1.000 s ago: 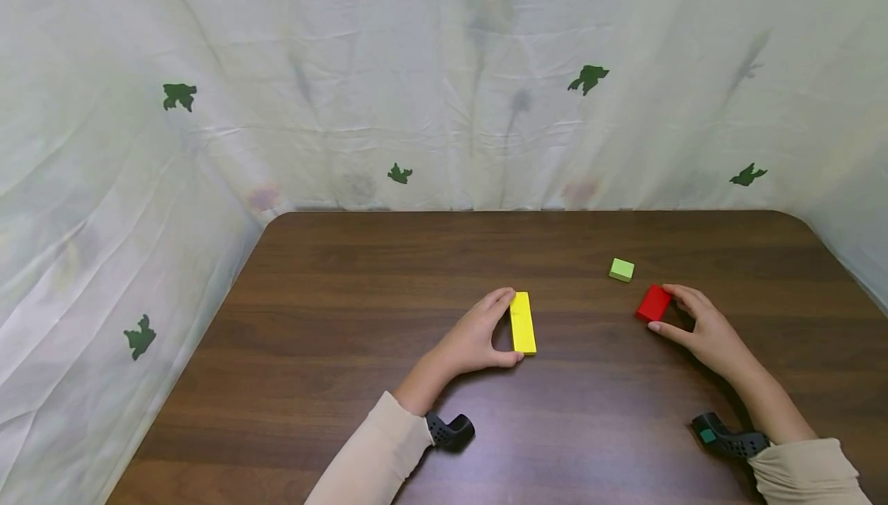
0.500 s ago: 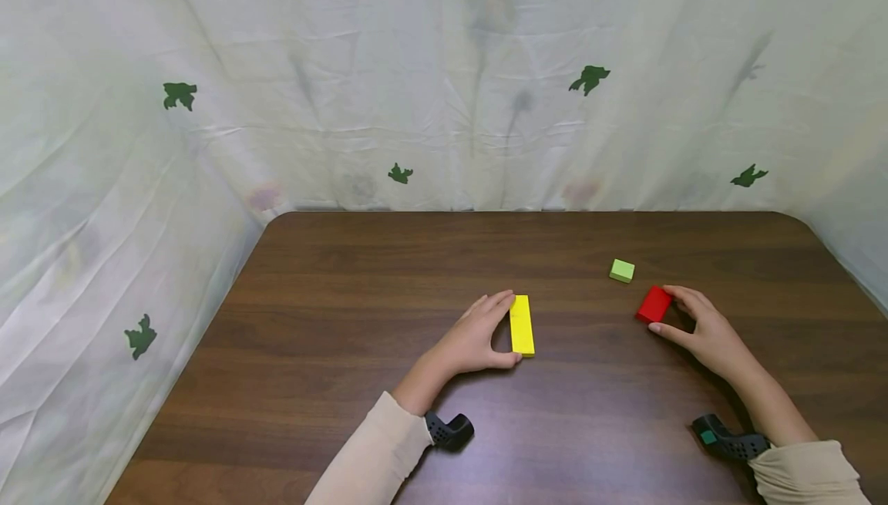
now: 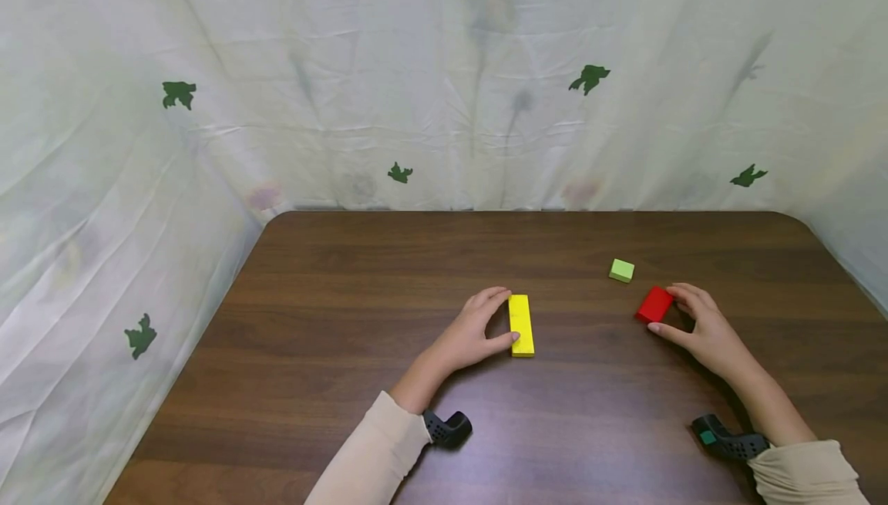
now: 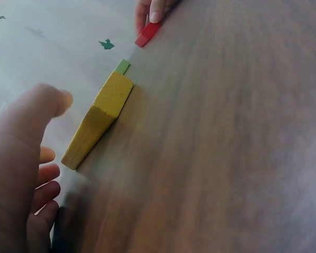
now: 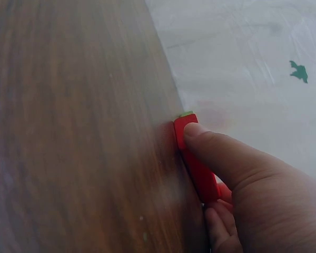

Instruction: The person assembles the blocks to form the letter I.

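The left hand's (image 3: 474, 334) thumb (image 3: 502, 342) has come off the yellow block's (image 3: 523, 325) near end since half a second ago; its fingers (image 3: 496, 296) now stand apart, the block just beside them on the worktop (image 3: 347, 281). The right hand's (image 3: 709, 338) fingers stay clamped on the red block (image 3: 654, 304), the green block (image 3: 621, 271) beyond them.

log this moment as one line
left hand: beside long yellow block, not gripping | right hand: pinches red block | light green block: on wooden table, untouched
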`<state>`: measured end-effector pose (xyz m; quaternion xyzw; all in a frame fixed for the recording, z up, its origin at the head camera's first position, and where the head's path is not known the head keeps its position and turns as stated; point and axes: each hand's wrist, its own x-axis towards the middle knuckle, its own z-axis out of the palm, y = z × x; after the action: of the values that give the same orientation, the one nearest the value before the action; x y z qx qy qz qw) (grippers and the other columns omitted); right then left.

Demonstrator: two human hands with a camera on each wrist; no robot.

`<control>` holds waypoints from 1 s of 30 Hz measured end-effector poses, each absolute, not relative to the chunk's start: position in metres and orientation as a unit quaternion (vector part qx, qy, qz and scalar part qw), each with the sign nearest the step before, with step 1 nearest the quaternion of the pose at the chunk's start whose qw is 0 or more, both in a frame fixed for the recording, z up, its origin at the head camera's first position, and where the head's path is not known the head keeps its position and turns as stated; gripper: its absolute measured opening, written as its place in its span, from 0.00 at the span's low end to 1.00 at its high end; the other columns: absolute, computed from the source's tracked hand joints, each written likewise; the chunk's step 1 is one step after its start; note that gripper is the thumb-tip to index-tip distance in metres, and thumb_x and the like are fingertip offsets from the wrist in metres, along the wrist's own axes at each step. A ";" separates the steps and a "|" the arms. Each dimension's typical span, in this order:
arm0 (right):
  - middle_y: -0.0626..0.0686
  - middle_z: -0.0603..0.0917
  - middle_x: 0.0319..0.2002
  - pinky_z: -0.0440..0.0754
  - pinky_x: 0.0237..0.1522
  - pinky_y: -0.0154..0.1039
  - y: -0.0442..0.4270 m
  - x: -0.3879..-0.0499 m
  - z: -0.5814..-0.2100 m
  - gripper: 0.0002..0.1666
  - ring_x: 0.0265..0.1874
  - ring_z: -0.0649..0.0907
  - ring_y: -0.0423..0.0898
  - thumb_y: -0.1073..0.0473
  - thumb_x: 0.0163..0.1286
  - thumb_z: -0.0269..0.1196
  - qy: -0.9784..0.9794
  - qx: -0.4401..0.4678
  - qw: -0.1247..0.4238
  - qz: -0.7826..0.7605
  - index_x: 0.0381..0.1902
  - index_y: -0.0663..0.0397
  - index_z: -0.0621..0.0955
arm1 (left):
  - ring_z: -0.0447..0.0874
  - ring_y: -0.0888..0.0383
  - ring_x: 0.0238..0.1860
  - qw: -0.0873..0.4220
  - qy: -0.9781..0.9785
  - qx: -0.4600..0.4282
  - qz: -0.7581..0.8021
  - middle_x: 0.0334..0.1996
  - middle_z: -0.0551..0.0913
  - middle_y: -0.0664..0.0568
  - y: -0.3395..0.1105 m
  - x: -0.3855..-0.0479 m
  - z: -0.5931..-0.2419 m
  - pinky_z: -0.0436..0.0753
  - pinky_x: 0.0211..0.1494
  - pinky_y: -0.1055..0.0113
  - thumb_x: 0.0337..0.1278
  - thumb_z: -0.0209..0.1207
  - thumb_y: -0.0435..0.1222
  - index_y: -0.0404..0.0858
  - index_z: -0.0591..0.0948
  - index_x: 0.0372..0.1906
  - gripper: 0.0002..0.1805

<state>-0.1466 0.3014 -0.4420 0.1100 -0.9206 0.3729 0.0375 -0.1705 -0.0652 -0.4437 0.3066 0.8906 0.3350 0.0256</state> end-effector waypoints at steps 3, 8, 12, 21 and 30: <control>0.71 0.56 0.58 0.64 0.47 0.57 0.300 -0.146 -0.441 0.42 0.51 0.65 0.69 0.56 0.55 0.67 -0.922 0.108 0.044 0.370 0.58 0.77 0.61 | 0.59 0.51 0.60 0.021 0.894 0.301 0.332 0.60 0.63 0.48 -0.065 -0.170 -0.443 0.63 0.59 0.57 0.53 0.57 0.47 0.37 0.63 0.64 0.34; 0.70 0.60 0.54 0.66 0.46 0.59 0.299 -0.146 -0.440 0.40 0.50 0.67 0.68 0.57 0.54 0.67 -0.922 0.101 0.055 0.369 0.56 0.73 0.63 | 0.61 0.51 0.58 0.024 0.897 0.300 0.323 0.58 0.66 0.47 -0.065 -0.171 -0.443 0.64 0.59 0.58 0.53 0.58 0.46 0.38 0.65 0.63 0.33; 0.68 0.63 0.51 0.70 0.46 0.52 0.297 -0.144 -0.438 0.40 0.47 0.71 0.66 0.56 0.54 0.67 -0.923 0.096 0.057 0.367 0.58 0.70 0.62 | 0.62 0.52 0.58 0.026 0.900 0.300 0.315 0.57 0.66 0.48 -0.065 -0.171 -0.443 0.64 0.58 0.59 0.53 0.58 0.46 0.38 0.65 0.63 0.33; 0.65 0.67 0.48 0.74 0.43 0.33 0.284 -0.143 -0.436 0.39 0.43 0.75 0.63 0.60 0.49 0.70 -0.915 0.136 0.089 0.371 0.56 0.68 0.65 | 0.62 0.52 0.58 0.023 0.901 0.300 0.314 0.56 0.67 0.48 -0.064 -0.171 -0.444 0.65 0.58 0.59 0.52 0.58 0.46 0.39 0.66 0.63 0.33; 0.60 0.68 0.47 0.63 0.43 0.15 0.271 -0.142 -0.436 0.40 0.42 0.73 0.54 0.63 0.44 0.73 -0.904 0.181 0.124 0.366 0.54 0.68 0.67 | 0.62 0.51 0.58 0.023 0.903 0.300 0.308 0.57 0.67 0.47 -0.064 -0.172 -0.445 0.65 0.58 0.58 0.52 0.58 0.47 0.39 0.66 0.63 0.33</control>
<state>-0.1420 0.2707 -0.4358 0.1812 -0.9043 0.3661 0.1238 -0.1715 -0.0643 -0.4450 0.2995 0.9026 0.3082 0.0232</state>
